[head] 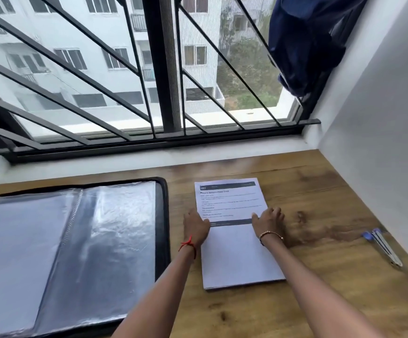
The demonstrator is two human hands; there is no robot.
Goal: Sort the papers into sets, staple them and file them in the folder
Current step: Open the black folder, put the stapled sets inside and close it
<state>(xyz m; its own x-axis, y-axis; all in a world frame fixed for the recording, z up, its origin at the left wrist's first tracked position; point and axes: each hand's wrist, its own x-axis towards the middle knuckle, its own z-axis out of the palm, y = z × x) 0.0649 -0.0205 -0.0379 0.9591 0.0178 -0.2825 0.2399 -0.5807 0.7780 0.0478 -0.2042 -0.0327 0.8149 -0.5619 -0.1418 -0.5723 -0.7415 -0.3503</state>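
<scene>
A stack of white papers [239, 254] lies on the wooden desk [320, 196], its top sheet printed on the upper half. My left hand [195, 225] grips the stack's left edge, thumb on the sheet. At the right edge, my right hand [268, 220] holds the stack with curled fingers and the thumb on top. A black zip folder [71, 247] lies open to the left, showing clear plastic sleeves. A slim blue and silver stapler [382, 247] rests near the right wall.
The desk ends at a white wall [380, 142] on the right and a windowsill with black bars [164, 140] behind. A dark blue cloth [307, 45] hangs in the upper right corner. Bare wood shows between the papers and the stapler.
</scene>
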